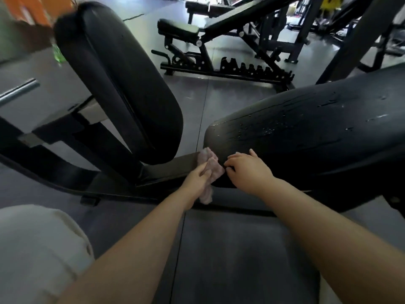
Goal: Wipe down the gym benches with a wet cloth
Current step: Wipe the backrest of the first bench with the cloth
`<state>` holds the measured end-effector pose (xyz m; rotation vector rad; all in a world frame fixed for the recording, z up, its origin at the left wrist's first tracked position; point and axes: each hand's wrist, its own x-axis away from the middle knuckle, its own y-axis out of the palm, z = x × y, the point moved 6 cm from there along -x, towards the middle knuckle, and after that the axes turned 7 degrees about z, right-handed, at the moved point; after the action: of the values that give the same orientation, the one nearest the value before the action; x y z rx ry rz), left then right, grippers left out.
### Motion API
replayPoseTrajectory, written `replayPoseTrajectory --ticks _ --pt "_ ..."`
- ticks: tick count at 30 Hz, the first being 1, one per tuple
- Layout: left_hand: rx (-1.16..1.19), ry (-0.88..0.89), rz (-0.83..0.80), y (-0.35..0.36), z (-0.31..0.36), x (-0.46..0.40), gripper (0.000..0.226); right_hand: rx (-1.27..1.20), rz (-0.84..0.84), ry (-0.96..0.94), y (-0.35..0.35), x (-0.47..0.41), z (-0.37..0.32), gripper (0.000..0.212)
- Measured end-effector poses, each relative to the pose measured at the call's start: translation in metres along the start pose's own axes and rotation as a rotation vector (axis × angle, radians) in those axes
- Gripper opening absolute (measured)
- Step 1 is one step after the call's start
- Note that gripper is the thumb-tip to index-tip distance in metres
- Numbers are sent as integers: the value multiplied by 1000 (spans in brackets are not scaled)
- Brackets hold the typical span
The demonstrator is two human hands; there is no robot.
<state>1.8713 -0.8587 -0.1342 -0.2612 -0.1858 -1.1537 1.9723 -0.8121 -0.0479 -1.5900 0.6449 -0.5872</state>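
Observation:
A black padded bench back (306, 137) fills the right side, streaked with water drops. A second black pad (118, 84) tilts upright at the left. My left hand (197, 179) grips a pink cloth (209, 166) against the near end of the wet pad. My right hand (247, 167) rests on that pad's lower edge with its fingers curled over the rim, just right of the cloth.
The bench's black steel frame (92, 172) runs along the floor at the left. Another adjustable bench (219, 36) stands behind on the grey rubber floor (230, 249). A chrome bar (17, 91) sticks out at the far left. My light trouser leg (37, 249) is at bottom left.

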Motion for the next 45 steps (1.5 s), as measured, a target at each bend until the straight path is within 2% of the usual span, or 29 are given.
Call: replayPoseTrajectory --ticks 3,6,9,12,16,20,22,24,27,30,34,37,39,42,45 --pt "-51 22 -20 -11 5 25 39 -213 106 97 5 11 -15 30" --pt "51 73 -60 -15 21 49 37 -476 198 254 1 20 -29 33" --pt "99 110 -33 -24 36 63 38 -863 143 499 0 21 -37 47" --pt "-31 200 44 -39 55 73 41 -1239 66 578 3 17 -49 36" --pt "-310 196 52 -54 68 73 55 -1403 27 542 5 3 -61 33" --pt "-491 178 98 -76 77 67 56 -1418 97 535 1 -17 -76 25" --pt "-680 248 144 -88 88 70 50 -1380 155 508 -2 -25 -82 29" --pt "-1011 438 214 -98 107 76 42 -1371 240 463 -4 -29 -85 31" --pt "-1650 792 256 -107 123 84 42 -1393 336 418 -6 -30 -93 31" --pt "-1990 833 187 -126 121 81 54 -1427 320 346 -3 -34 -116 27" --pt "-2015 955 175 -142 127 72 60 -1402 431 252 9 -34 -140 31" --pt "-1904 1157 167 -148 125 64 48 -1479 518 432 32 -34 -142 29" --pt "-1776 1298 187 -153 122 60 36 -1501 544 465 40 -40 -143 23" --pt "-1641 1401 204 -161 115 53 27 -1273 499 355 47 -51 -152 44" --pt "-1604 1469 210 -167 109 47 31 -1206 536 300 57 -68 -153 58"
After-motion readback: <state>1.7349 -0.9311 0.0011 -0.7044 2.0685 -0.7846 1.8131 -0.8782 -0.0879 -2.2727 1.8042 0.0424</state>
